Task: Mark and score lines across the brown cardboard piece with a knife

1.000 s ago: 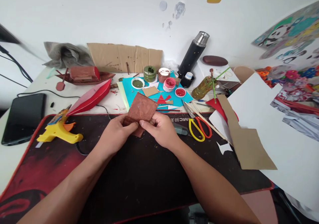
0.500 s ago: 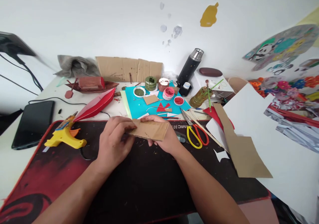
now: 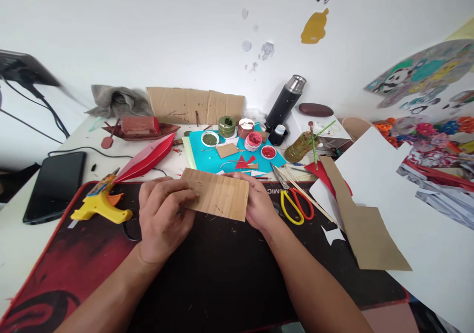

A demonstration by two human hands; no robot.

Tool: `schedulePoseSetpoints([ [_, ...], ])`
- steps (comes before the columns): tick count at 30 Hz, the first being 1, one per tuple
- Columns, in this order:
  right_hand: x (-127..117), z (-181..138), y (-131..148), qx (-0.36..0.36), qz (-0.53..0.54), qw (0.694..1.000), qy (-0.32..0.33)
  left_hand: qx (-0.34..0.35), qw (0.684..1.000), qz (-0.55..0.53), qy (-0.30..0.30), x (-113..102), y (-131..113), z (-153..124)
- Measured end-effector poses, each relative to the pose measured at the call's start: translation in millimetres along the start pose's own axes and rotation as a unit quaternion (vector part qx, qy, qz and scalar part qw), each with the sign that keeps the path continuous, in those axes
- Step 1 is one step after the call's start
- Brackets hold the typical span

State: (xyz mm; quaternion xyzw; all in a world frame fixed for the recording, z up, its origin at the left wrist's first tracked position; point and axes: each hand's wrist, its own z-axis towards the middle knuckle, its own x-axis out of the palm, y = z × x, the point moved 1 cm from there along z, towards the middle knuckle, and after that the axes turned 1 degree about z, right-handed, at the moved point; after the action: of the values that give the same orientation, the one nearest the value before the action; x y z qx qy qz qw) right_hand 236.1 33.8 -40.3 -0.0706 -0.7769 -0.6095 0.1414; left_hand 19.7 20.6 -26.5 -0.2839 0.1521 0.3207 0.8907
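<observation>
A rectangular piece of corrugated cardboard (image 3: 218, 198) is held flat above the black and red desk mat (image 3: 207, 269), its plain tan side facing up. My left hand (image 3: 163, 217) pinches its left edge with thumb and fingers. My right hand (image 3: 259, 205) grips the right end, mostly hidden under the card. Both hands are closed on the piece.
A yellow glue gun (image 3: 98, 204) lies left on the mat, beside a red boat hull (image 3: 146, 157) and a phone (image 3: 54, 185). Scissors (image 3: 294, 202) lie right of my hands. Paint jars (image 3: 252, 140) stand on teal paper. Brown card (image 3: 363, 224) and white sheets (image 3: 407, 204) lie at right; a flask (image 3: 285, 103) stands behind.
The cardboard piece has been turned over from its brown painted side to its plain tan side and now lies flatter between my hands. The head view shifted slightly.
</observation>
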Motion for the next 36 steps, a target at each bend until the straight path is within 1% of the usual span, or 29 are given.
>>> schedulePoseSetpoints([
  [2, 1.5, -0.8, 0.6, 0.017, 0.026, 0.999, 0.010, 0.029, 0.999, 0.017, -0.009, 0.4, 0.0, 1.2],
  [5, 2.0, -1.5, 2.2, 0.013, 0.054, 0.998, 0.013, 0.053, 0.998, 0.042, -0.017, 1.8, 0.6, 2.9],
  [7, 1.2, -1.5, 2.8, 0.010, 0.069, 0.997, 0.024, 0.056, 0.997, 0.051, -0.023, 2.8, 1.2, 3.8],
  [10, -0.6, -1.4, 3.0, 0.012, 0.085, 0.995, 0.057, 0.054, 0.997, 0.058, -0.026, 3.7, 1.7, 3.6],
  [13, -2.1, -1.8, 3.5, 0.000, 0.072, 0.995, 0.063, 0.051, 0.997, 0.059, -0.010, 5.0, 2.1, 0.8],
  [16, -2.3, -1.7, 4.1, -0.008, 0.036, 0.999, 0.032, 0.006, 0.999, 0.051, 0.015, 7.3, 5.0, -2.2],
  [18, -2.3, -0.8, 4.2, -0.011, 0.017, 1.000, 0.002, -0.038, 0.998, 0.050, 0.017, 8.6, 8.5, -2.1],
  [19, -2.4, -0.3, 4.3, -0.014, 0.010, 1.000, -0.012, -0.072, 0.996, 0.043, 0.014, 9.1, 10.8, -1.2],
  [20, -2.6, 0.3, 4.2, -0.018, 0.004, 1.000, -0.024, -0.125, 0.992, 0.019, 0.009, 9.4, 13.4, 0.1],
  [21, -3.0, 0.9, 4.2, -0.022, -0.003, 0.999, -0.034, -0.189, 0.982, -0.022, 0.006, 10.0, 16.3, 1.7],
  [23, -4.0, 1.8, 4.1, -0.028, -0.018, 0.998, -0.049, -0.319, 0.940, -0.123, 0.000, 11.9, 21.5, 4.6],
  [24, -4.7, 2.1, 4.1, -0.031, -0.026, 0.998, -0.056, -0.366, 0.916, -0.168, -0.002, 13.3, 23.4, 6.0],
  [25, -5.3, 2.4, 4.1, -0.033, -0.032, 0.997, -0.062, -0.394, 0.897, -0.202, -0.003, 14.9, 24.8, 7.3],
  [28, -7.2, 3.1, 4.2, -0.042, -0.051, 0.995, -0.075, -0.429, 0.861, -0.272, -0.007, 19.9, 26.5, 9.3],
  [30, -8.2, 3.6, 4.5, -0.051, -0.074, 0.993, -0.080, -0.444, 0.836, -0.322, 0.004, 22.3, 26.0, 8.5],
  [34, -9.9, 3.6, 5.0, -0.064, -0.111, 0.988, -0.086, -0.471, 0.792, -0.379, 0.081, 22.8, 23.2, 3.4],
  [36, -10.4, 3.4, 5.1, -0.067, -0.120, 0.987, -0.084, -0.482, 0.783, -0.380, 0.102, 21.8, 22.3, 1.4],
])
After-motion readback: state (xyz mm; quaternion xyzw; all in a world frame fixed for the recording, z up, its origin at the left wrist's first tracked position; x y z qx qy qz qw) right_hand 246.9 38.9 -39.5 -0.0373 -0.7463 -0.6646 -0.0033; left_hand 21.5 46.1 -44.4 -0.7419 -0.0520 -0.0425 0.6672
